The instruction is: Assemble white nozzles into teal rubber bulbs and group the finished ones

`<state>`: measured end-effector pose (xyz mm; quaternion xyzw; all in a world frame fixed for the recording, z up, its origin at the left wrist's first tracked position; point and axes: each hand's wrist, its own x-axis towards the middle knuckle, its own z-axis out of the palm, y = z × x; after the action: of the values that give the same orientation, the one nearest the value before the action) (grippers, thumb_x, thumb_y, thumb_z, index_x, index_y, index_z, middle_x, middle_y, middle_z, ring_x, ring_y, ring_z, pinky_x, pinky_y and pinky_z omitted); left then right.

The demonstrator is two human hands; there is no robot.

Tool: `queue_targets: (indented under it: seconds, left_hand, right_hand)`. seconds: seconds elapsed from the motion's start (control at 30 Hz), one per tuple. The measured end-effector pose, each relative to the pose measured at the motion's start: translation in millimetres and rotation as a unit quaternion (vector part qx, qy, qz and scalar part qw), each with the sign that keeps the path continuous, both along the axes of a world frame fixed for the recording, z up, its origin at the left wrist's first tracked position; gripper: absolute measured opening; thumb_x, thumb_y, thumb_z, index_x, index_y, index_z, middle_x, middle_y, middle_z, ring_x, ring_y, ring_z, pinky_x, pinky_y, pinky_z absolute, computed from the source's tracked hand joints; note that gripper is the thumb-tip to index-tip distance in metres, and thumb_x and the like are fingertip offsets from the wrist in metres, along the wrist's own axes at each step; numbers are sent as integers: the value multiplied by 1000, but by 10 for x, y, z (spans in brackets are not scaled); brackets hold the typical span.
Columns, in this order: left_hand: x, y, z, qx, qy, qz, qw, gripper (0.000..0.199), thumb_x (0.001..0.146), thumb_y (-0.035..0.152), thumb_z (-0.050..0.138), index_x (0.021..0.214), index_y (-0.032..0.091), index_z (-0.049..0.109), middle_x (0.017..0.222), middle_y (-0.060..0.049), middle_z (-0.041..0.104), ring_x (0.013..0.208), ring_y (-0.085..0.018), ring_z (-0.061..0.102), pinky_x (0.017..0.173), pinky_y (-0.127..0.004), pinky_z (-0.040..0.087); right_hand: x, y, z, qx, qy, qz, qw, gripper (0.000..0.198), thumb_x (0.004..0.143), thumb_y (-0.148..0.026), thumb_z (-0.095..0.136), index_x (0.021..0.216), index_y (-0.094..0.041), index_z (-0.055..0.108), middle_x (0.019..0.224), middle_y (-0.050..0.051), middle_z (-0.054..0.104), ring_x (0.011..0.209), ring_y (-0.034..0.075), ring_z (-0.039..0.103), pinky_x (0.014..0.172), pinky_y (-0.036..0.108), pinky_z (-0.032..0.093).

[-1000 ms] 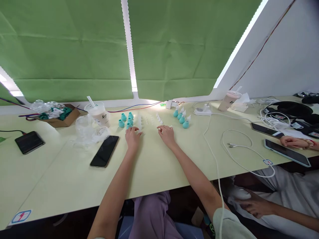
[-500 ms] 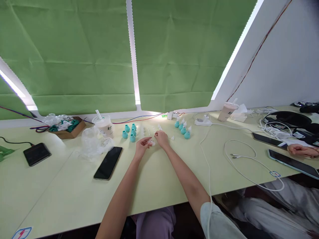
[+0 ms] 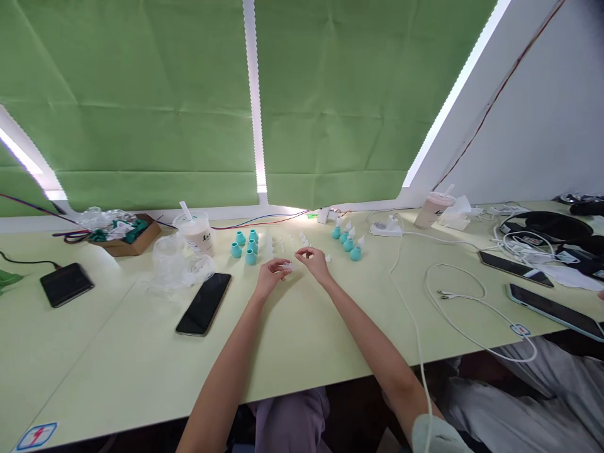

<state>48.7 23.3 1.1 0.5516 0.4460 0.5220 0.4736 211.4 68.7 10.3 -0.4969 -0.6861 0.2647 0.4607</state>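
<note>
Two bare forearms reach forward from the near edge of a pale yellow-green table (image 3: 292,343), hands almost meeting at centre. The left hand (image 3: 272,275) grasps a small translucent white piece (image 3: 289,267) in its fingertips; the right hand (image 3: 313,262), just beside it, curls thumb and fingers together, whether around anything cannot be told. Open teal bottles (image 3: 250,257) stand far left of the hands, white-tipped teal bottles (image 3: 355,253) far right. Green blinds (image 3: 155,119) cover the far side; a white wall (image 3: 552,119) rises right.
</note>
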Motion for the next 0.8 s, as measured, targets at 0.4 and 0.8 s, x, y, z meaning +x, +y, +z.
queue_targets:
  seconds: [0.4,0.8]
  left_hand:
    - [97,-21,-42,1,30,-12,999,32,63,33,70,90,16,66,90,-8,68,77,-18,62,55,-24,46]
    - [148,-50,-8,-8,13,-7,1000,36,62,37,73,90,16,66,94,-9,68,82,-19,62,54,-22,47]
  right_hand:
    - [150,-400,96,42,-32,32,998,15,75,-37,60,74,-24,67,82,0,69,75,17,53,78,31,40]
    - [137,-455,124,80,-129,3,988,11,79,-34,61,77,-24,67,86,-1,69,81,16,54,83,32,28]
